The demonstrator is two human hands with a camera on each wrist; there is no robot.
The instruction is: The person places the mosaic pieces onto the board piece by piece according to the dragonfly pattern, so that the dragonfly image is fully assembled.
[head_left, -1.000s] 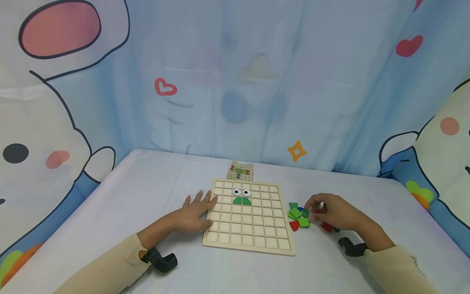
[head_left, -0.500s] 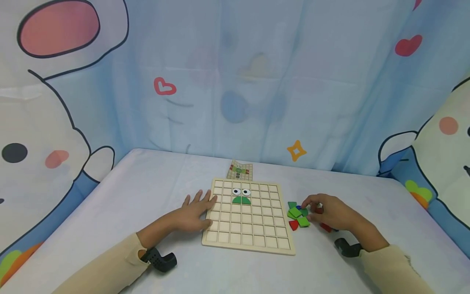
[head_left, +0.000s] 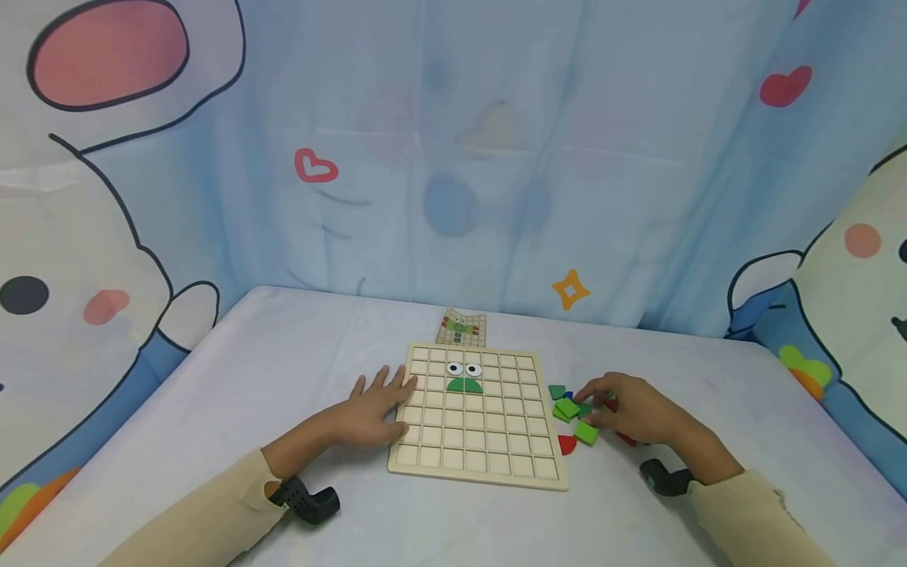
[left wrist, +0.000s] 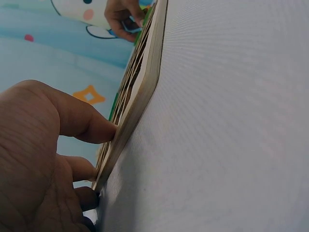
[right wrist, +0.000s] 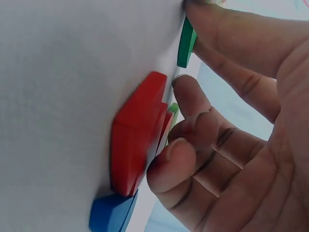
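Note:
A square wooden grid board (head_left: 482, 441) lies flat on the table. Two white eye tiles (head_left: 464, 369) and a green half-round shape (head_left: 464, 386) are set in its upper middle. My left hand (head_left: 364, 413) rests with spread fingers on the board's left edge; the left wrist view shows its thumb (left wrist: 91, 123) against the wooden side. To the right of the board, my right hand (head_left: 631, 405) reaches into a pile of small tiles, thumb and index finger apart around dark green ones (head_left: 584, 409). In the right wrist view, its other fingers curl near red tiles (right wrist: 137, 130).
A small picture card (head_left: 462, 329) with a gridded pattern lies behind the board. Bright green tiles (head_left: 586, 432) and a red rounded tile (head_left: 567, 445) lie by the board's right edge. A blue tile (right wrist: 113, 212) is beside the red ones. A printed curtain (head_left: 453, 157) hangs behind the table.
My right hand has shifted slightly left, nudging the tiles. The front red tile has turned, and a green tile at the back has slid toward the board. My left hand stays on the board's edge.

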